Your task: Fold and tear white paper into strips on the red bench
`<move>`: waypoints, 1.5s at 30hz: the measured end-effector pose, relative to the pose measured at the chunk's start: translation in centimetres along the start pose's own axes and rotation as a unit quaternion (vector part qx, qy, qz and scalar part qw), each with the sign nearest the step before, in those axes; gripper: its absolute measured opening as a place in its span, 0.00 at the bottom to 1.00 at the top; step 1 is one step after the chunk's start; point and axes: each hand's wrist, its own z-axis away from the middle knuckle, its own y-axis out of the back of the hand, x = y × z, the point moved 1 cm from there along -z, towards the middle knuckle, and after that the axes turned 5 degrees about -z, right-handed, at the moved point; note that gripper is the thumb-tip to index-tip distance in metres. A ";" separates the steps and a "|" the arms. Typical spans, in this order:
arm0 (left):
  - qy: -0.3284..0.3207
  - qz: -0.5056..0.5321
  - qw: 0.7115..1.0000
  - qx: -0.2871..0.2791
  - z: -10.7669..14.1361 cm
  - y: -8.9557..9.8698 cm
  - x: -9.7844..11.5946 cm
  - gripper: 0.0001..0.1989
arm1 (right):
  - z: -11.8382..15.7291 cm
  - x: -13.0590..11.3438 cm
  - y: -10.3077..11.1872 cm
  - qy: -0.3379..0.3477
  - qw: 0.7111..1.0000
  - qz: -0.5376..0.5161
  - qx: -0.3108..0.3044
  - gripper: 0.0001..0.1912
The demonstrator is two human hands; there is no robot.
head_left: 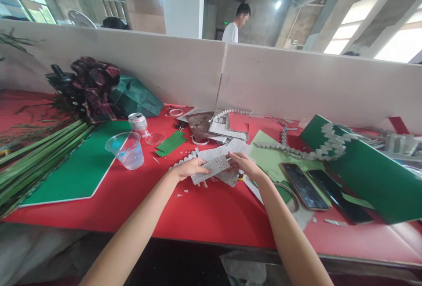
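My left hand (189, 169) and my right hand (244, 165) both grip a printed newspaper strip (211, 168) just above the red table (211, 211). The left hand pinches its left end, the right hand its right end. More newspaper pieces (227, 147) lie under and behind the strip. A folded zigzag paper chain (183, 161) pokes out behind my left hand.
A clear plastic cup (127, 150), a drinks can (138, 123) and green paper strips (171, 143) lie to the left. Green board (82, 171) and long leaves (36, 158) fill the far left. Two phones (316, 189) lie right. A person (235, 24) stands behind the partition (296, 84).
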 end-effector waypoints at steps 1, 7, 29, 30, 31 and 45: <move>0.001 0.000 1.000 0.001 0.0 0.1 0.0 0.23 | 0.1 -0.1 0.0 -0.003 1.000 0.014 -0.011 0.21; 0.007 -0.003 1.000 0.000 -0.1 0.3 -0.2 0.18 | 0.3 -0.7 -0.4 -0.029 0.994 0.106 -0.010 0.20; 0.024 -0.020 0.999 -0.043 0.2 0.0 0.4 0.22 | -0.1 0.2 0.0 0.005 0.987 0.159 -0.004 0.20; 0.023 -0.019 0.999 -0.045 0.2 0.0 0.4 0.22 | -0.1 0.1 0.0 0.009 0.988 0.156 -0.004 0.20; 0.023 -0.019 0.999 -0.046 0.2 0.0 0.3 0.22 | -0.1 0.1 -0.1 0.012 0.988 0.155 -0.004 0.21; 0.010 -0.010 0.998 -0.065 0.2 0.0 0.3 0.22 | 0.0 -0.1 -0.1 0.013 0.973 0.231 -0.011 0.26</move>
